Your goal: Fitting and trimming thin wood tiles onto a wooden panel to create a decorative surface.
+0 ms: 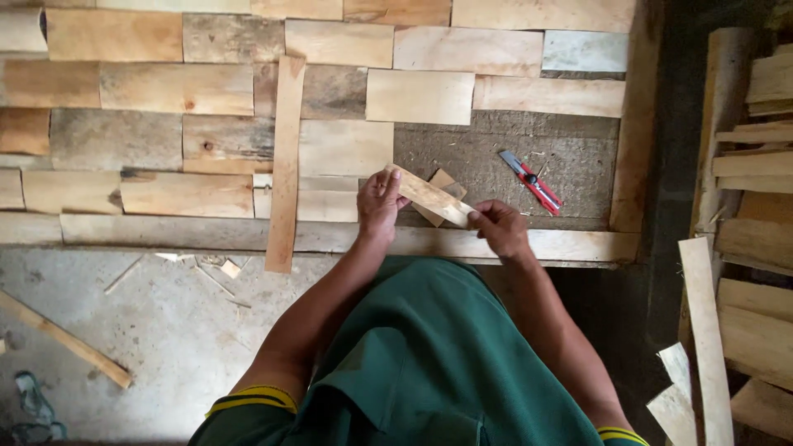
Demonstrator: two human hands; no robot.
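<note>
Wood piece (pixel 429 196) — between both hands, gripped at each end.

Rough woodworking shop | low bench tiled with offcut boards (pixel 178 89) | stacked planks (pixel 756 248) at the right (raw, unfinished) | red utility knife (pixel 531 182) on the bench | chips and slats on concrete floor (pixel 165 330)

Soft, even daylight falls on the wooden panels (pixel 206 107) at upper left, sharp and without glare. The right side sinks into deep shadow. The floor (pixel 149 330) at lower left looks pale and slightly washed out.
</note>
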